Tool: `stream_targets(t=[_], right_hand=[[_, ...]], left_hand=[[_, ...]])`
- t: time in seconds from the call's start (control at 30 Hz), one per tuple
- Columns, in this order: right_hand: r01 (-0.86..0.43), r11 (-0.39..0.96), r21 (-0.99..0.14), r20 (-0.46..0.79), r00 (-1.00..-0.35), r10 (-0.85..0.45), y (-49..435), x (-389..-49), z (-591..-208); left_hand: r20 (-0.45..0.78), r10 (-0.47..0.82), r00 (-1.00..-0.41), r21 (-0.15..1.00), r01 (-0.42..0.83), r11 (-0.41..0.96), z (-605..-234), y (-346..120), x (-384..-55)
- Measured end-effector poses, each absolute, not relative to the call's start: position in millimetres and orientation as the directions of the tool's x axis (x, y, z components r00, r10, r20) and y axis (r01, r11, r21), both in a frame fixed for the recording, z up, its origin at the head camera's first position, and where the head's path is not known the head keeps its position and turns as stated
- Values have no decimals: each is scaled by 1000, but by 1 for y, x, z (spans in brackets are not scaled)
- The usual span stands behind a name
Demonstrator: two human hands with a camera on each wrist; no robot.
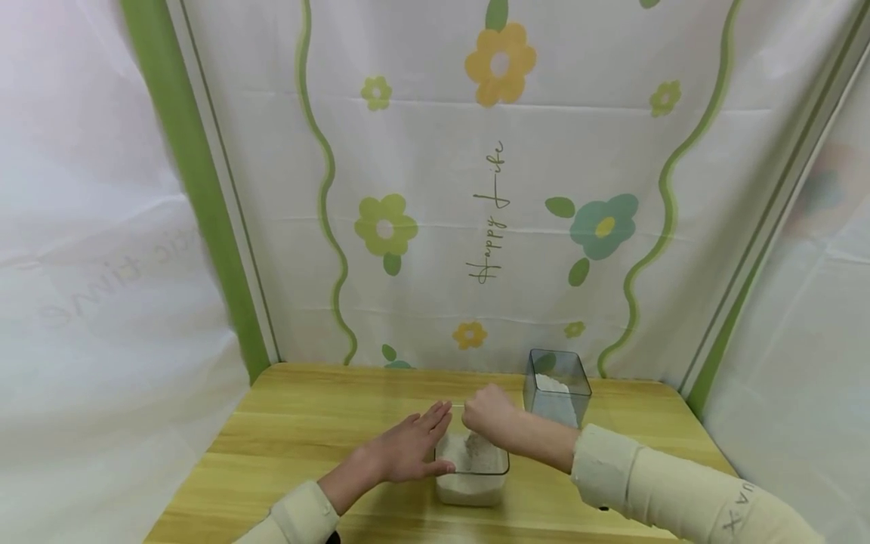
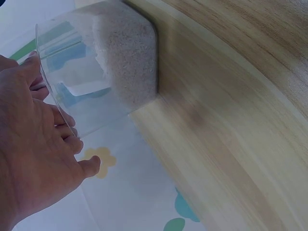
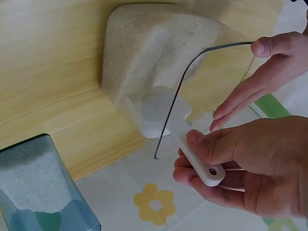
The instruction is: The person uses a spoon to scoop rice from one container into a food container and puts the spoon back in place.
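A clear box [image 1: 470,491], partly filled with pale grains [image 2: 130,57] that look like rice, stands near the front of the table. My left hand [image 1: 408,449] rests its fingertips against the box's rim at the left, the fingers nearly straight. Over the box's far side, my right hand [image 1: 492,414] grips a white scoop by its handle [image 3: 195,163], which has a hole at its end. In the right wrist view, the scoop's bowl [image 3: 161,110] is inside the box, seen through the clear wall. The head view hides most of the scoop behind the right hand.
A blue-grey transparent box [image 1: 557,412] holding white grains stands at the back right, close to my right forearm. The wooden table [image 1: 306,423] reaches back to a white flowered curtain [image 1: 421,166]. More curtain hangs at both sides.
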State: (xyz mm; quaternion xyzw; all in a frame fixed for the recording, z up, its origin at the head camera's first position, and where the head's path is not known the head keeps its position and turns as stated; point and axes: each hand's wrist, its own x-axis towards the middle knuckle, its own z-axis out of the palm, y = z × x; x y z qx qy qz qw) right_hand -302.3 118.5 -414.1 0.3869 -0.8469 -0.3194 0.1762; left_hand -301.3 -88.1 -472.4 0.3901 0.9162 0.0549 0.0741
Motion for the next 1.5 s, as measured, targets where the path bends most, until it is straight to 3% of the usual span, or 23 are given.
stream_targets(t=[0.13,0.3,0.8,1.13,1.33,1.5], right_hand=[[-522,521,676,20,-693,-720,115,-298,-415],[-486,536,690,62,-698,-713,115,-296,-414],[-523,403,751,35,-578,-815,111,-300,-418],[-602,374,706,1,-526,-850,120,-306,-413],[-685,408,604,-123,-585,-801,121,-307,-405],[-727,534,431,-278,-670,-688,123,-307,-397]], left_hand=[[-94,727,-680,157,711,686,-472,-88,-300],[-82,726,-683,139,714,687,-469,-88,-299],[-63,725,-686,116,716,688,-467,-89,-298],[-92,718,-690,97,712,696,-467,-88,-299],[-94,717,-691,78,713,697,-467,-88,-297],[-95,715,-692,67,712,699,-467,-87,-297]])
